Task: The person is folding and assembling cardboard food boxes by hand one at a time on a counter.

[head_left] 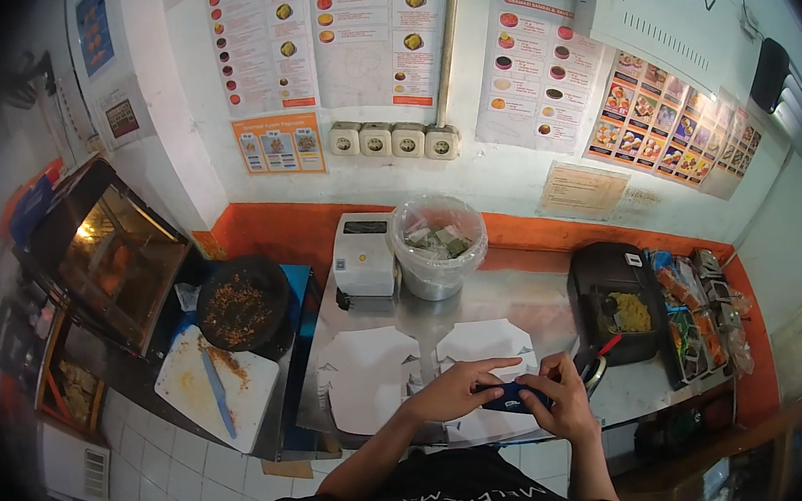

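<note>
From the head view, the only one there is, I see a person bent over a steel-topped table (539,300) with both hands close in front of the body, meeting at a small dark blue object (507,401) whose exact kind I can't make out. The right hand (565,408) has it between curled thumb and fingers, a narrow grip at its right end. The left hand (447,392) reaches across to the other end, index finger stretched out, thumb apparently on the object; how firmly it holds, I can't tell. Two ends in two hands looks like a way of keeping it steady. It sits above the right-hand white card blank (485,339); the left-hand white card blank (369,373) lies flat beside it, both spread within easy reach, I'd guess for handling. Behind them, a label printer (365,263) and a plastic-lined bucket (438,242) stand toward the wall, probably to free the front. Off to the left, a blue knife (218,395) lies on a white cutting board (179,380) next to a round black pan (243,302) of brown crumbs, perhaps so both stay handy.
</note>
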